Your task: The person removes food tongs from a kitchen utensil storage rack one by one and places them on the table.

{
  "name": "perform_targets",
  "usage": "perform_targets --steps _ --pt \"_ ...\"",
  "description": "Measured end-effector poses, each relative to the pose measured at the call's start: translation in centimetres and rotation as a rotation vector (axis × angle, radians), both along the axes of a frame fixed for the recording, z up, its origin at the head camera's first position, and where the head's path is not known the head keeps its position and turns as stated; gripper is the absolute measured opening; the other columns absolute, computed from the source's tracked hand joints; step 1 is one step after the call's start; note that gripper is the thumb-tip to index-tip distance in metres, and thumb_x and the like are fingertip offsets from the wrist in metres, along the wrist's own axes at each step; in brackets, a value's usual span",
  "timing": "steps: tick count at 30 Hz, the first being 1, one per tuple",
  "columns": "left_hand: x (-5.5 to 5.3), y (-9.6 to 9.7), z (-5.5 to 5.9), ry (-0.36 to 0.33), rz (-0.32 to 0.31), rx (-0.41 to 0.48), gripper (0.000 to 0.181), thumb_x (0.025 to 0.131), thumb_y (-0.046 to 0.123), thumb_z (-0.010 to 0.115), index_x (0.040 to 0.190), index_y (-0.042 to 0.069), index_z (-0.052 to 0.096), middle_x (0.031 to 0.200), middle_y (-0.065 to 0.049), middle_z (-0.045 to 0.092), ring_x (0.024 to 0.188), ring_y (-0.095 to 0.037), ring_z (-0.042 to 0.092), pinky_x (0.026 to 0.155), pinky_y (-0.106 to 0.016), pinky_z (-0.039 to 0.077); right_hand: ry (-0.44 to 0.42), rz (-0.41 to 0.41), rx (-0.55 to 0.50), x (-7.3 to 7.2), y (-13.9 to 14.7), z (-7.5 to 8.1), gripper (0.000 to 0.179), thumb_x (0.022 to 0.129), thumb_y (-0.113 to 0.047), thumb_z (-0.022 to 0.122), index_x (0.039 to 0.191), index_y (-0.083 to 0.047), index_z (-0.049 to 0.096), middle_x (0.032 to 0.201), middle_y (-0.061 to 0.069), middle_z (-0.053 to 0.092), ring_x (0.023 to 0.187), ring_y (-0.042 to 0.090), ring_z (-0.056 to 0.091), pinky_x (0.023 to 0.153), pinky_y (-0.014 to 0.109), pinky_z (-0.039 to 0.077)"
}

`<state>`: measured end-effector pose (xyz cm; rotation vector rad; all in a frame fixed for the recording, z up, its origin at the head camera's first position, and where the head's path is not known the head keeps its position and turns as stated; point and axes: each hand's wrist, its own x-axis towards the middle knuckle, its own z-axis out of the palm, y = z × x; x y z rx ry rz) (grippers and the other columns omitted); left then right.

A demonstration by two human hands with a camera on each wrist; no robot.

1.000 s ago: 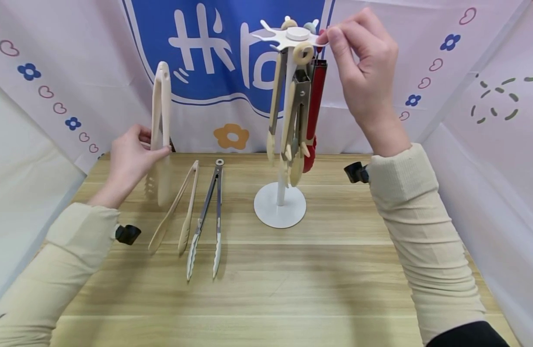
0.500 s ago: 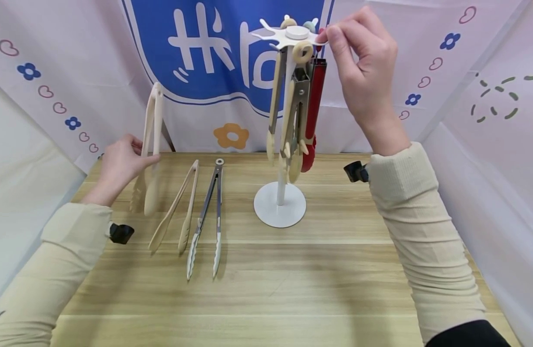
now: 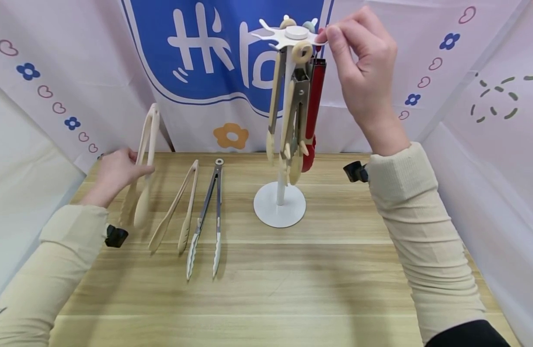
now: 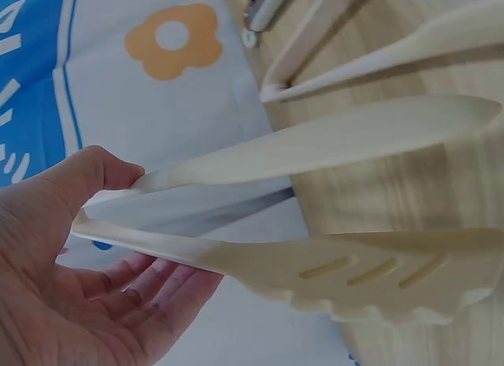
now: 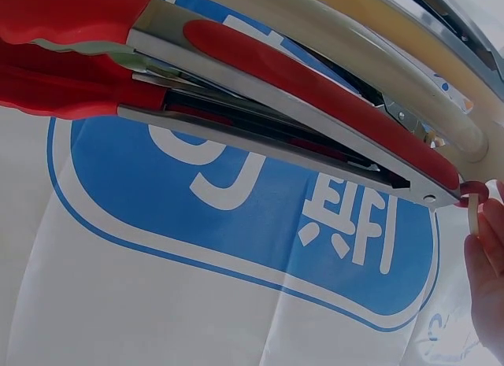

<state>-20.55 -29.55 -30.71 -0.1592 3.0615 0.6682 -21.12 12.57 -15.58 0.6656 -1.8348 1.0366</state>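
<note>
My left hand [image 3: 117,172] grips a pair of cream tongs [image 3: 151,140] between thumb and fingers at the left. Their hinge end points up and their arms spread downward. In the left wrist view, one tip [image 4: 378,275] is scalloped with three slots; the other is smooth. At the upper right, my right hand [image 3: 370,70] pinches an arm of the white rack [image 3: 280,212] at its spoked top. Red-handled tongs [image 3: 315,101] hang by their loop right at those fingertips. Beside them on the rack hang cream-handled metal tongs [image 3: 298,106].
Beige tongs [image 3: 187,219] lie spread on the wooden table [image 3: 266,289], right of my left hand. Next to them lie metal tongs [image 3: 219,207] with white tips. A printed cloth [image 3: 197,123] hangs behind the table, with white side walls left and right.
My left hand has moved down and to the left with the cream tongs, lowering them toward the table. The right hand has stayed at the rack's top.
</note>
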Motion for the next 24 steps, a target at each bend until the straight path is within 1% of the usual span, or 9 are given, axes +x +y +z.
perform_targets --steps 3,8,12,15,19,24 --pt "0.0 -0.4 -0.5 -0.026 -0.024 -0.011 0.048 0.077 0.034 0.067 0.098 -0.007 0.053 0.084 -0.022 0.059 0.064 -0.027 0.056 0.051 -0.033 0.044 -0.006 -0.008 0.008 0.0 0.0 0.0 0.020 0.090 -0.007 0.054 0.083 0.003 0.070 0.078 -0.019 0.041 0.076 -0.006 0.039 0.071 0.019 0.034" --pt "0.1 -0.9 -1.5 -0.073 -0.048 -0.038 0.043 0.077 0.034 0.067 0.090 -0.005 0.053 0.073 -0.016 0.057 0.062 -0.027 0.052 0.049 -0.033 0.042 -0.009 -0.010 0.008 0.0 0.0 0.0 0.021 0.090 -0.007 0.053 0.083 0.003 0.070 0.077 -0.019 0.041 0.076 -0.005 0.039 0.071 0.019 0.034" --pt "0.3 -1.1 -2.1 -0.107 -0.055 -0.002 0.040 0.077 0.031 0.067 0.088 -0.005 0.052 0.070 -0.012 0.054 0.060 -0.024 0.050 0.048 -0.032 0.042 0.000 -0.001 0.001 0.0 0.0 0.0 0.020 0.090 -0.006 0.053 0.082 0.003 0.070 0.078 -0.019 0.041 0.076 -0.005 0.039 0.071 0.019 0.034" --pt "0.5 -1.3 -2.5 -0.119 -0.061 0.019 0.038 0.077 0.029 0.067 0.087 -0.005 0.052 0.069 -0.010 0.053 0.059 -0.022 0.049 0.047 -0.031 0.042 0.004 0.000 0.000 -0.1 0.0 0.0 0.020 0.090 -0.006 0.054 0.082 0.003 0.070 0.078 -0.020 0.041 0.076 -0.005 0.039 0.072 0.019 0.034" --pt "0.8 -1.7 -3.1 -0.132 -0.073 0.013 0.039 0.077 0.029 0.067 0.085 -0.006 0.052 0.067 -0.009 0.054 0.057 -0.021 0.049 0.048 -0.031 0.042 0.001 0.000 -0.001 -0.1 0.0 0.0 0.020 0.090 -0.007 0.054 0.082 0.003 0.070 0.078 -0.019 0.042 0.076 -0.005 0.039 0.072 0.019 0.034" --pt "1.1 -2.0 -3.9 -0.180 -0.084 0.003 0.042 0.077 0.031 0.067 0.085 -0.006 0.051 0.066 -0.008 0.051 0.057 -0.020 0.048 0.048 -0.030 0.041 0.002 0.002 -0.004 -0.1 0.0 -0.1 0.020 0.090 -0.006 0.054 0.082 0.003 0.069 0.078 -0.019 0.042 0.076 -0.005 0.040 0.071 0.018 0.034"
